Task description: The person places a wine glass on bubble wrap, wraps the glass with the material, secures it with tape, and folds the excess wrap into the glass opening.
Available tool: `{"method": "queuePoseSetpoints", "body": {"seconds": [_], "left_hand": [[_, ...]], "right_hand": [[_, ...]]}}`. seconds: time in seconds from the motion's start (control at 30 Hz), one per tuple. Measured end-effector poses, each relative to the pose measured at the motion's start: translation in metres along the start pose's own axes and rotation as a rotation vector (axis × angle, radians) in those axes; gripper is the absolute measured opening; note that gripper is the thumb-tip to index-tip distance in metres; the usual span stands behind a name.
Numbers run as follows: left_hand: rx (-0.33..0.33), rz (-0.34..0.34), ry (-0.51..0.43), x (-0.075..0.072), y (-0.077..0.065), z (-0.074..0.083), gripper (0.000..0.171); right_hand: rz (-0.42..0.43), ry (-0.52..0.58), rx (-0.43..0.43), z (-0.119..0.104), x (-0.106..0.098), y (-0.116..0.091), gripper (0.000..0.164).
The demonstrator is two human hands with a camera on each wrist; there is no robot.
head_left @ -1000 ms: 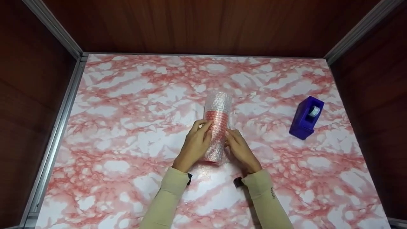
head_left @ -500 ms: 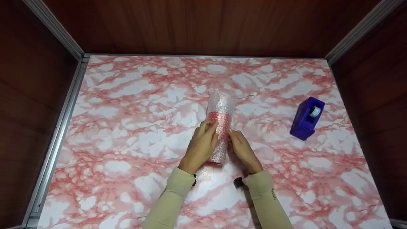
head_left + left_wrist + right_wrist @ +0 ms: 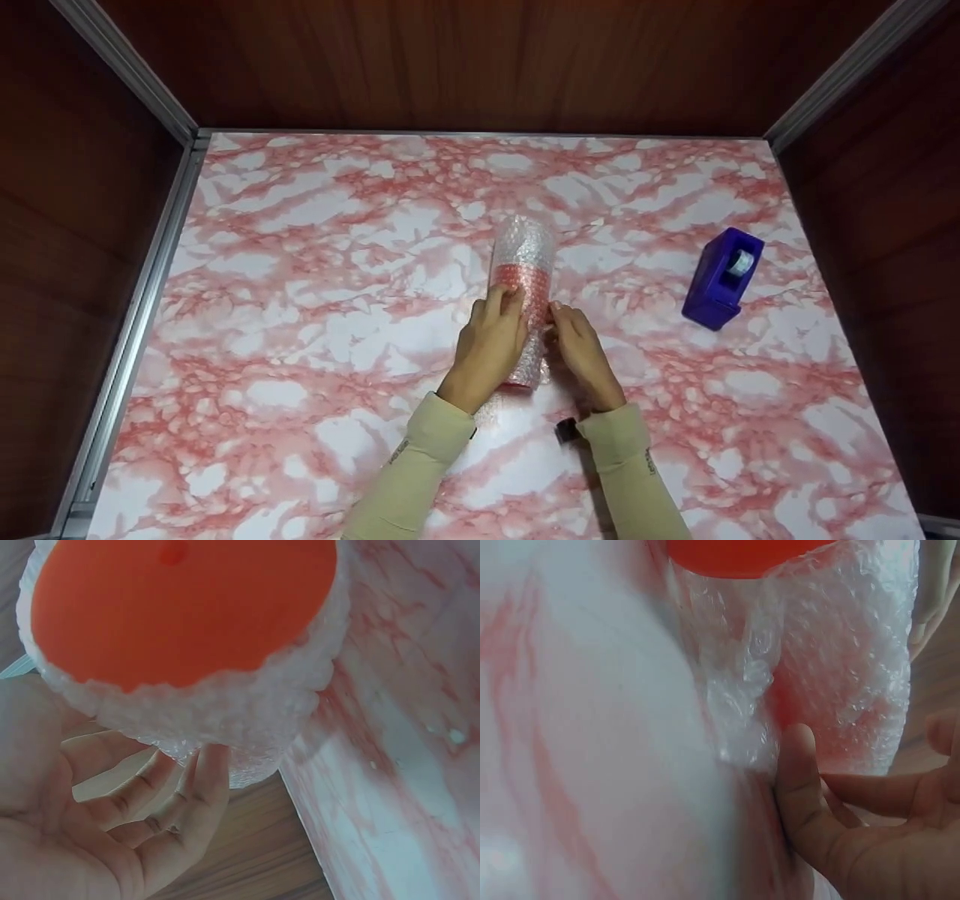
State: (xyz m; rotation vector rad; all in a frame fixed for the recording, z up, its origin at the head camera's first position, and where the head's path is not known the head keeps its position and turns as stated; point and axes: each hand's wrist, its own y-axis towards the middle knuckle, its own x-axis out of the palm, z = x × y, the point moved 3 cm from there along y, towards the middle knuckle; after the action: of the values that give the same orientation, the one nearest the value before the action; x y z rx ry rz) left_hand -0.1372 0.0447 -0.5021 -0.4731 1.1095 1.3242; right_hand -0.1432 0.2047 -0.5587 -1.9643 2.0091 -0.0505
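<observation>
A red cylinder (image 3: 180, 615) lies on its side, rolled in clear bubble wrap (image 3: 523, 244) that extends past its far end. Its flat orange-red near end faces the left wrist view. My left hand (image 3: 491, 349) lies over the roll's left side with bent fingers; in the left wrist view their fingertips (image 3: 214, 757) touch the wrap. On the roll's right side, my right hand (image 3: 581, 349) pinches the wrap's loose edge, its thumb (image 3: 799, 765) against the crumpled film. The roll hides part of the right fingers in the head view.
A purple tape dispenser (image 3: 712, 289) with a roll of clear tape (image 3: 741, 262) stands to the right on the red-and-white marbled table (image 3: 300, 225). Dark wood panels (image 3: 480, 67) with metal edging enclose the back and sides.
The wrapped roll has shifted slightly to the right, and my left hand has moved right with it. My right hand has shifted a little rightward, staying at the roll's side.
</observation>
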Motion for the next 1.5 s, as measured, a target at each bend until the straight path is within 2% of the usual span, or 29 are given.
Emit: {"method": "queuePoseSetpoints", "body": {"seconds": [0.1,0.27,0.37,0.53,0.73,0.83,0.93,1.07,1.2,1.3,1.37,1.5], "left_hand": [[0.006,-0.012,0.023,0.001,0.001,0.003,0.039],[0.037,-0.031,0.065,0.001,0.002,0.010,0.039],[0.047,-0.036,0.078,0.002,0.002,0.013,0.040],[0.064,-0.018,0.094,0.004,0.002,0.017,0.039],[0.083,-0.010,0.103,0.006,0.003,0.017,0.040],[0.083,-0.016,0.106,0.006,0.003,0.018,0.040],[0.078,-0.018,0.104,0.006,0.003,0.018,0.040],[0.071,-0.021,0.080,0.006,0.004,0.019,0.040],[0.058,-0.021,0.034,0.006,0.003,0.017,0.041],[0.046,-0.028,0.000,0.006,0.001,0.015,0.043],[0.032,-0.035,-0.037,0.006,0.000,0.013,0.045],[0.010,-0.030,-0.123,0.005,-0.002,0.009,0.046]], "right_hand": [[0.003,0.033,0.041,0.002,-0.002,-0.001,0.045],[-0.043,0.046,0.078,0.005,-0.004,0.000,0.050],[-0.068,0.106,0.104,0.007,-0.005,0.000,0.054],[-0.080,0.132,0.110,0.011,-0.008,0.002,0.060],[-0.156,0.131,0.157,0.014,-0.008,0.001,0.074],[-0.146,0.125,0.164,0.015,-0.008,0.000,0.069],[-0.099,0.146,0.167,0.014,-0.007,-0.002,0.063],[-0.030,0.088,0.110,0.011,-0.006,-0.005,0.056],[0.055,-0.076,0.030,0.008,-0.006,-0.009,0.055],[0.115,-0.159,-0.012,0.007,-0.006,-0.013,0.052],[0.141,-0.179,-0.049,0.006,-0.006,-0.014,0.049],[0.164,-0.147,-0.150,0.001,-0.007,-0.016,0.042]]}}
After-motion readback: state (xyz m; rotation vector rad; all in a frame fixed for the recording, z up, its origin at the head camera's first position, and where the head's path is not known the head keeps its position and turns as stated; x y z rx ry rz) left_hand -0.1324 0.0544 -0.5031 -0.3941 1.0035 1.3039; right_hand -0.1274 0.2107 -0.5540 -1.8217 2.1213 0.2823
